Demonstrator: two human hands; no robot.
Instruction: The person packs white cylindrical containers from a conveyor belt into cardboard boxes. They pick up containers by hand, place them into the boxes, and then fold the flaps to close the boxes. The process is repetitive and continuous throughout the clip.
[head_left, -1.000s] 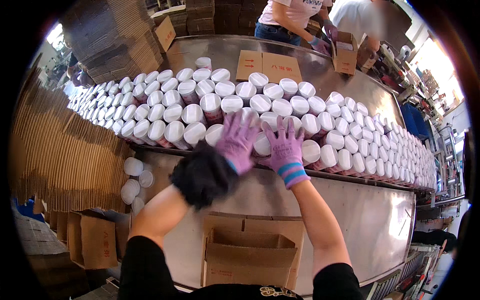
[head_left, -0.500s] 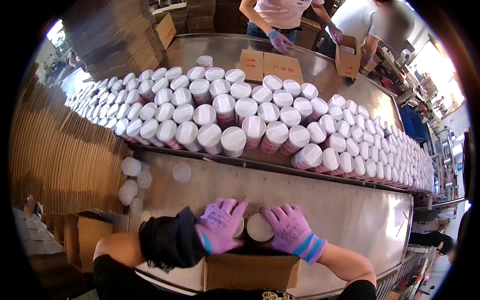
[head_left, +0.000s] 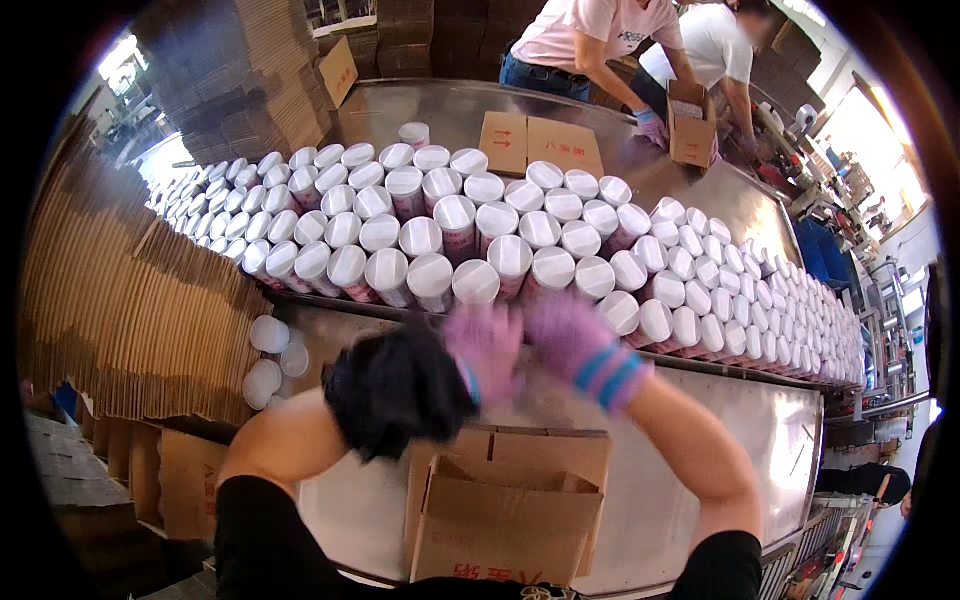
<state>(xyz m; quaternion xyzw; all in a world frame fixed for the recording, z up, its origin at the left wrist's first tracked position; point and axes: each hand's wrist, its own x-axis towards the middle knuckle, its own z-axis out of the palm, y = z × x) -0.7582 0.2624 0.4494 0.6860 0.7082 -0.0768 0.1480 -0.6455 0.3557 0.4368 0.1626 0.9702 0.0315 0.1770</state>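
Both my hands wear pink-purple gloves with blue cuffs and are smeared by motion. My left hand [head_left: 485,350], with a black sleeve on its forearm, is at the front row of cans, just below a white-lidded can [head_left: 476,283]. Close beside it, my right hand [head_left: 572,338] reaches to the same row, overlapping the lower part of another can [head_left: 553,268]. Whether either hand grips a can is hidden by blur. Nearest my body stands a cardboard box [head_left: 510,520] with its flaps up; its contents are mostly out of sight.
Many white-lidded cans [head_left: 378,233] stand in rows across the metal table [head_left: 715,440]. Loose clear lids [head_left: 268,335] lie at the left, beside stacked flat cardboard [head_left: 130,320]. A flattened carton [head_left: 540,145] lies beyond the cans. Two people work at a box [head_left: 692,125] behind.
My hands have moved forward from the cans at the box to the front row. The box front shows more. The person in pink has shifted right, a gloved hand now by the far box.
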